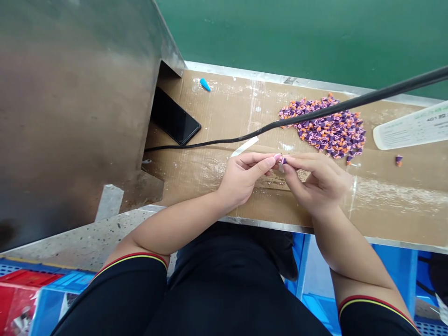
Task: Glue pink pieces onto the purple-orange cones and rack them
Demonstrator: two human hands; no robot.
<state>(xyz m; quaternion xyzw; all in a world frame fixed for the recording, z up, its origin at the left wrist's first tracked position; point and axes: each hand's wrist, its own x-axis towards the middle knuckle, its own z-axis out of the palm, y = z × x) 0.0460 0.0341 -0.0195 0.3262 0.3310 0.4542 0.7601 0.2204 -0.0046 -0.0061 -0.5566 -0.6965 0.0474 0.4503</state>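
My left hand (241, 178) pinches a small pink piece (277, 157) between thumb and forefinger. The fingertips of my right hand (317, 179) are closed on a tiny purple piece (283, 161), and the two pieces meet or nearly meet in front of me. Their exact kind is too small to make out. Just beyond my right hand lies a heap of small purple, orange and pink pieces (332, 130). A similar loose piece (398, 160) rests farther right. Near my left wrist a white strip (245, 146) lies on the cardboard.
Cardboard (395, 205) covers the bench. A black cable (241, 138) crosses above it, passing over the heap. At left stand a metal housing (77, 116) and a black phone (177, 119); a blue cap (205, 84) lies behind. A white bottle (409, 127) lies at right.
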